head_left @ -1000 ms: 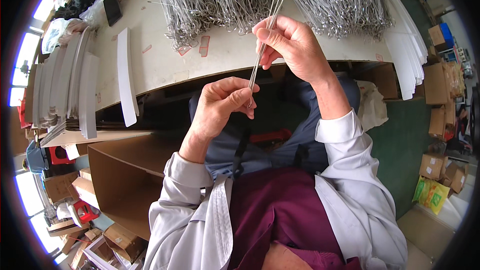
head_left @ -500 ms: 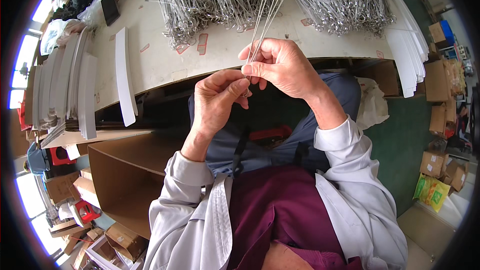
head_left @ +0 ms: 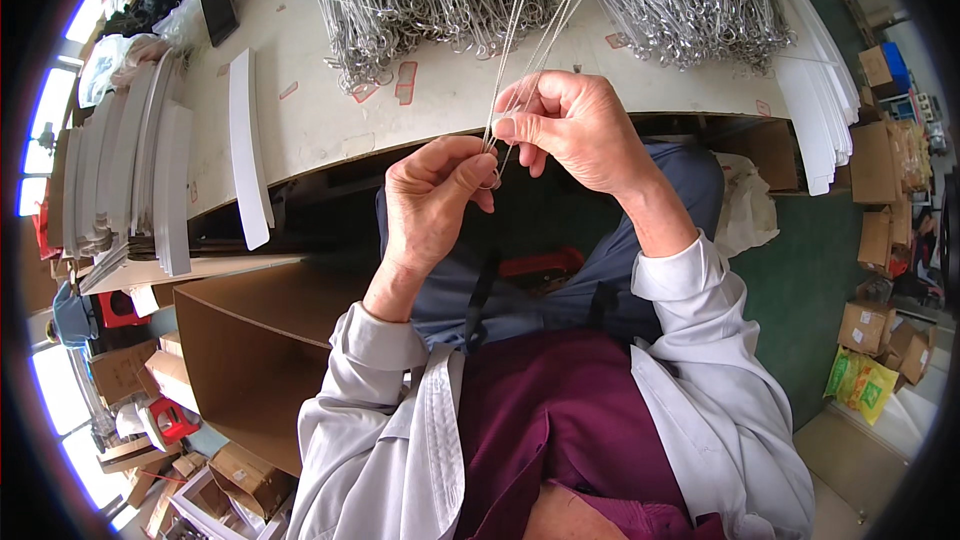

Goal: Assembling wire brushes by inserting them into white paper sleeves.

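Several thin metal wire cables [head_left: 516, 25] with looped ends run from my fingers up toward the far side of the table. My left hand [head_left: 428, 208] is closed, pinching the looped ends between thumb and fingers. Just to its right, my right hand [head_left: 580, 135] pinches some of the same cables between thumb and forefinger. The cables fan into two groups above my hands. Beyond them, large bundles of wire cables [head_left: 440, 0] lie on the table, their ring ends facing me; another heap of cables [head_left: 690, 15] lies at the far right.
The pale table [head_left: 330, 130] curves around in front of me. White strips [head_left: 130, 160] are stacked at its left, with one strip [head_left: 248, 140] apart; more strips [head_left: 815, 90] lie right. A dark phone [head_left: 218, 12] lies far left. An open cardboard box [head_left: 250, 340] stands below left.
My right hand has shifted slightly right, drawing some cables away from the others. The strands, close together before, now spread into two groups. My left hand has barely moved.
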{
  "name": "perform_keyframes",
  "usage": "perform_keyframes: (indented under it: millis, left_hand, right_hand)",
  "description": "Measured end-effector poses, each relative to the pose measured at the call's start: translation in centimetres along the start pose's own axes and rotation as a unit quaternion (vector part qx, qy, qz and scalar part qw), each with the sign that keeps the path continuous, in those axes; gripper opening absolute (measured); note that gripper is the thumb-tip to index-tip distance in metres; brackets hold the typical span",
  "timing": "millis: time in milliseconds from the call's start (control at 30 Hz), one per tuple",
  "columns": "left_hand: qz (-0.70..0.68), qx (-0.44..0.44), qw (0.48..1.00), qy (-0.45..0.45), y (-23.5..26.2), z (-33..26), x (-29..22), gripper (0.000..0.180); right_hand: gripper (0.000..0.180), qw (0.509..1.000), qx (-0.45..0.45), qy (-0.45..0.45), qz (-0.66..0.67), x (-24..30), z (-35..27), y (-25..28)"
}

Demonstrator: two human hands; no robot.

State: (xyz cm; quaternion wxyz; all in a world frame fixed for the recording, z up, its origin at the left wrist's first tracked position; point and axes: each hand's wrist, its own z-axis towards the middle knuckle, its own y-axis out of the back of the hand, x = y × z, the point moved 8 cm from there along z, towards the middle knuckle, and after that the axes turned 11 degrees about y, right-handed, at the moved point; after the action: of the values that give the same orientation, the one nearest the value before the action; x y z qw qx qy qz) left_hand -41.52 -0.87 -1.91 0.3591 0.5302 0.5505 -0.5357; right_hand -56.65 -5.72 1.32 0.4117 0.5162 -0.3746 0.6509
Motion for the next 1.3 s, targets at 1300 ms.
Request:
perform_keyframes:
  millis: [1300]
  left_hand:
    - [0.221, 0.026, 0.973, -0.069, -4.1, -1.1, 0.8, 0.029]
  right_hand:
    - [0.039, 0.954, -0.187, 0.067, 0.224, -0.5, -1.4, 1.0]
